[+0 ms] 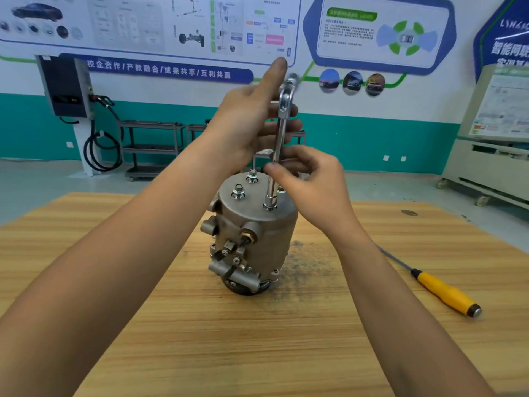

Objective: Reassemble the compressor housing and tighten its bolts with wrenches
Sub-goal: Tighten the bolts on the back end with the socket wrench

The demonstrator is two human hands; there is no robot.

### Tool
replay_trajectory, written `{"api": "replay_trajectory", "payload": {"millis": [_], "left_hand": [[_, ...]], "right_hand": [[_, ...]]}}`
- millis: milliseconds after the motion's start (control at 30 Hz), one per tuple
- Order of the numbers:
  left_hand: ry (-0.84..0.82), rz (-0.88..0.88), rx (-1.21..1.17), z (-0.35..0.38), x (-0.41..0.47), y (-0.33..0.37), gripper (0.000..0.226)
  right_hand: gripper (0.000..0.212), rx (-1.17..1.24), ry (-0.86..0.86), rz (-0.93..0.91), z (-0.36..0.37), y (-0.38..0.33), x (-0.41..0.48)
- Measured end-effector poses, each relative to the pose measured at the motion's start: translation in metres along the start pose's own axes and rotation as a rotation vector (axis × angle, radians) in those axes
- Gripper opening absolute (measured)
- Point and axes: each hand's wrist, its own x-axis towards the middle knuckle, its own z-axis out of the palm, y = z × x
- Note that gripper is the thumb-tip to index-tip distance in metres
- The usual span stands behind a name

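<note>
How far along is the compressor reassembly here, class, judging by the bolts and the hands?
Done: the cover plate sits on the compressor housing. In hand: the right hand pinches the socket wrench, upright on the front bolt; the left hand is at its head. Left: two other bolts stand proud, likely awaiting tightening.

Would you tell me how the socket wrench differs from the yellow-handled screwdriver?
The socket wrench stands upright on the housing, pinched by the right hand; the screwdriver lies flat on the table, untouched. The wrench is bare metal; the screwdriver has a yellow handle. Both have slim metal shafts.
</note>
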Motion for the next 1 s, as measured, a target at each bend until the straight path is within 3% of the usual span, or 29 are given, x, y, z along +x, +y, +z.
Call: {"api": "replay_trajectory", "payload": {"millis": [100,233,267,333,400,467,567,700,767,833,900,1000], "left_hand": [[-0.025,0.213,0.214,0.006,-0.005,0.006,0.026],[-0.078,0.474,0.604,0.019,-0.014,0.005,0.03],[-0.07,0.449,0.554,0.021,-0.015,0.004,0.032],[-0.058,0.348,0.238,0.022,-0.015,0.002,0.034],[-0.06,0.25,-0.094,0.016,-0.011,0.0,0.02],[-0.054,0.176,-0.245,0.008,-0.006,-0.002,0.011],[-0.006,0.114,-0.19,-0.004,0.001,-0.007,0.019],[-0.099,0.069,0.003,0.004,-0.002,-0.002,0.027],[-0.1,0.149,0.131,0.01,-0.005,0.005,0.029],[-0.133,0.343,0.412,0.014,-0.008,0.01,0.029],[-0.185,0.463,0.594,0.016,-0.009,0.009,0.032],[-0.191,0.386,0.451,0.015,-0.008,0.007,0.036]], "right_hand": [[0.02,-0.158,0.125,-0.024,0.004,-0.003,0.002],[0.024,-0.228,0.128,-0.07,0.011,-0.007,-0.001],[0.018,-0.164,0.095,-0.051,0.012,-0.008,-0.003],[0.005,0.003,0.01,-0.002,0.014,-0.007,-0.007],[0.02,0.077,-0.038,0.019,0.012,-0.003,-0.009],[0.028,0.068,-0.004,0.026,0.01,-0.001,-0.009],[0.018,0.046,0.096,-0.01,0.009,0.002,-0.008],[0.015,-0.017,0.179,-0.036,0.016,-0.001,-0.005],[0.01,-0.122,0.22,-0.059,0.02,-0.002,-0.005],[0.017,-0.261,0.241,-0.067,0.021,0.0,-0.005],[0.014,-0.2,0.168,-0.04,0.018,0.001,-0.007],[0.012,0.122,-0.073,0.095,0.011,0.002,-0.009]]}}
